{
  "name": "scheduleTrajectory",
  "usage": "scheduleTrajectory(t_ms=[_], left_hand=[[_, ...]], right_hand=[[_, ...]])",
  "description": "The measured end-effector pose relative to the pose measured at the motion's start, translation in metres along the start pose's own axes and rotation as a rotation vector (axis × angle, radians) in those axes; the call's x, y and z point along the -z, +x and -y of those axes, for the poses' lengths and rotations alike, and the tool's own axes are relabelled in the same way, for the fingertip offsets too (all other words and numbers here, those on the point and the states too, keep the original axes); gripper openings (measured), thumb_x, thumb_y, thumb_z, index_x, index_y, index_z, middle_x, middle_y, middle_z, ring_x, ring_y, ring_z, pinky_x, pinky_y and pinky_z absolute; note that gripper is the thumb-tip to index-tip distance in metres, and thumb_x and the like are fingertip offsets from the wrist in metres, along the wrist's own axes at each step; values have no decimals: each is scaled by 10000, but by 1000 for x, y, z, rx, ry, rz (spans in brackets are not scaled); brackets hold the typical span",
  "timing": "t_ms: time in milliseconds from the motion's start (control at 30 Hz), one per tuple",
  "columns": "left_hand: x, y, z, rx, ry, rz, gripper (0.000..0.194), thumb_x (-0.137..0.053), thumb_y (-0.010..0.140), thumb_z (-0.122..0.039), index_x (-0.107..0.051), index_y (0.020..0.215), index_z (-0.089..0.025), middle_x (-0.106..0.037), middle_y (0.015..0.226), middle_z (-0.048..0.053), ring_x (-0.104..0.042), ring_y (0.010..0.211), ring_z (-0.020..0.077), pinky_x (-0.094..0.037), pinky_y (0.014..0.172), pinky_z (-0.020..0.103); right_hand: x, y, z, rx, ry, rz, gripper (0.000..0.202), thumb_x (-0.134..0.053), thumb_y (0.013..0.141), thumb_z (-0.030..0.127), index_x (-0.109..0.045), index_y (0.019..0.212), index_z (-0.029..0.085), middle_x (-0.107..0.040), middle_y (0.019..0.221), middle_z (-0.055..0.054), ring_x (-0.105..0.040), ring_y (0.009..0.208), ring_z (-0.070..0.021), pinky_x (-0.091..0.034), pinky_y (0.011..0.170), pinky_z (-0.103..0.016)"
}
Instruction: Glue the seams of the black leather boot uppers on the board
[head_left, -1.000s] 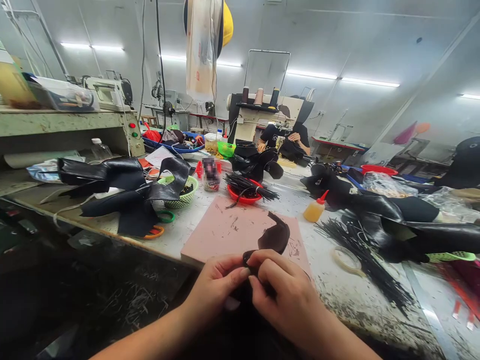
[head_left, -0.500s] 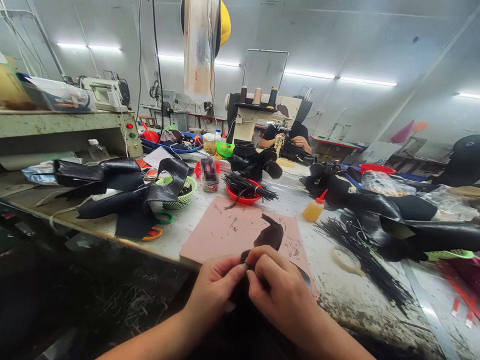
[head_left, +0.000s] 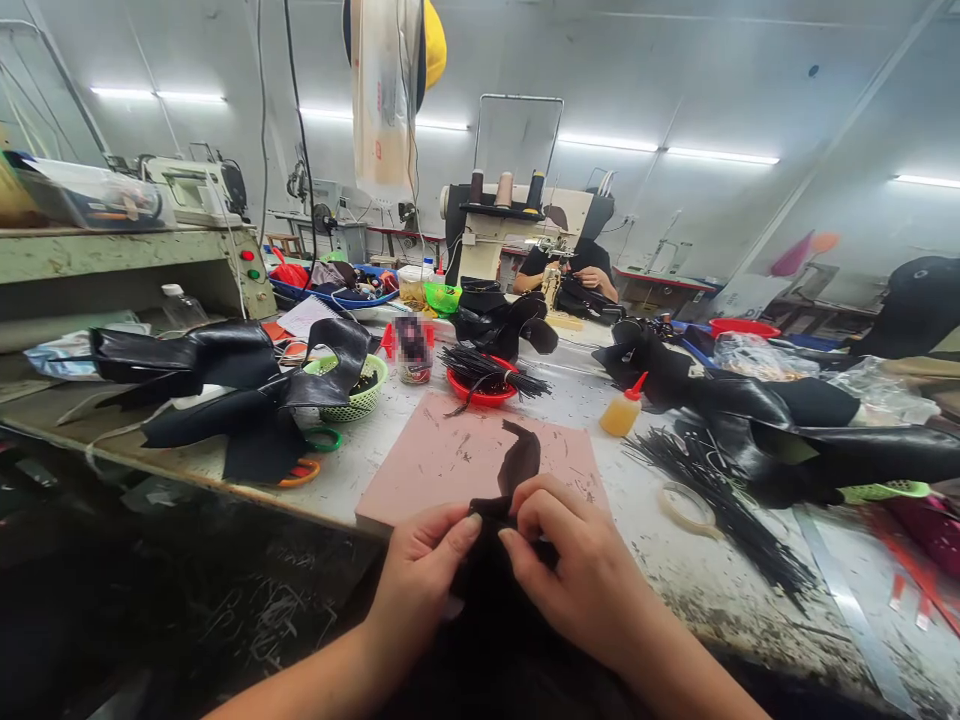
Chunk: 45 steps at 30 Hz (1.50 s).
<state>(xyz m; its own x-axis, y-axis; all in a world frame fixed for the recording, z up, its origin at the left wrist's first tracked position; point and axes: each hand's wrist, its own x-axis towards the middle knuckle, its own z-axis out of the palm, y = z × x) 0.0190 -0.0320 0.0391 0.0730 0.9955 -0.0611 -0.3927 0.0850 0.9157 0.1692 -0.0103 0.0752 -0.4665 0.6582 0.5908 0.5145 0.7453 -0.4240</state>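
Note:
Between my hands is a black leather piece [head_left: 493,507], its upper edge stretched level at the front of the pink board [head_left: 420,450]. My left hand [head_left: 424,560] pinches its left end between thumb and fingers. My right hand [head_left: 562,540] grips it on the right, fingers curled, thumb slightly apart from the index finger. A narrow dark strip of the material [head_left: 519,455] stands up behind my right fingers, over the board. The lower part of the piece blends into the dark below my hands.
Black leather pieces [head_left: 225,360] and orange-handled scissors [head_left: 300,472] lie left. A red basket [head_left: 484,392] of black strips stands behind the board. At right are a glue bottle [head_left: 622,408], a tape roll [head_left: 688,508] and more leather [head_left: 757,410]. Another person [head_left: 592,275] works at a sewing machine.
My hands have moved slightly apart, and more of the black leather's edge shows between them. The whole view has shifted a little, so the table things appear further left.

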Motion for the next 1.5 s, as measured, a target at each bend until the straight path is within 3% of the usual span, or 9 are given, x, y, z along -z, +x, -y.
scheduleTrajectory(t_ms=[167, 567, 833, 1033, 1133, 1300, 1500], left_hand=[[-1, 0, 1, -2, -59, -4, 181, -657, 738, -343, -670, 738, -163, -601, 612, -8, -502, 566, 90, -413, 542, 170], [-2, 5, 4, 28, -122, -9, 188, -674, 725, -337, -661, 735, -150, -564, 579, -17, -468, 526, 71, -394, 505, 158], [-2, 4, -1, 108, 29, -49, 269, -707, 669, -398, -626, 713, -146, -564, 558, -8, -463, 434, 74, -334, 368, 148], [0, 6, 2, 55, -95, -83, 218, -729, 658, -322, -607, 697, -147, -613, 626, 0, -545, 544, 103, -444, 507, 189], [1, 8, 2, 63, -146, -94, 212, -726, 662, -310, -600, 749, -164, -619, 660, -8, -560, 570, 110, -459, 536, 198], [-4, 6, -3, 37, -120, -93, 200, -680, 713, -341, -571, 777, -187, -581, 627, -41, -532, 527, 86, -451, 515, 174], [-8, 5, -8, 56, -147, -35, 209, -650, 738, -356, -550, 821, -192, -574, 623, -41, -474, 434, 67, -362, 387, 152]], right_hand=[[-2, 1, -3, -44, -21, -9, 159, -438, 809, 161, -373, 672, 211, -518, 677, 3, -485, 575, -116, -396, 531, -231], [-6, 3, -6, -45, -83, -50, 162, -422, 825, 172, -392, 670, 213, -497, 645, 12, -473, 550, -117, -370, 508, -225], [-4, 5, -3, -80, -77, 16, 158, -429, 825, 181, -386, 676, 209, -487, 673, 6, -464, 559, -120, -363, 502, -229], [8, 3, -4, -128, -88, 54, 48, -511, 749, 207, -468, 730, 199, -530, 707, -5, -493, 595, -135, -374, 527, -247], [14, 2, -9, -182, -66, 121, 74, -522, 770, 231, -474, 721, 203, -548, 711, -3, -503, 612, -141, -382, 550, -255], [10, 1, -13, -152, 47, 128, 114, -444, 838, 227, -420, 729, 206, -562, 767, -18, -510, 665, -141, -399, 601, -263], [5, 3, -13, -201, 11, 64, 103, -466, 810, 230, -443, 714, 200, -536, 647, 7, -458, 544, -119, -338, 486, -230]])
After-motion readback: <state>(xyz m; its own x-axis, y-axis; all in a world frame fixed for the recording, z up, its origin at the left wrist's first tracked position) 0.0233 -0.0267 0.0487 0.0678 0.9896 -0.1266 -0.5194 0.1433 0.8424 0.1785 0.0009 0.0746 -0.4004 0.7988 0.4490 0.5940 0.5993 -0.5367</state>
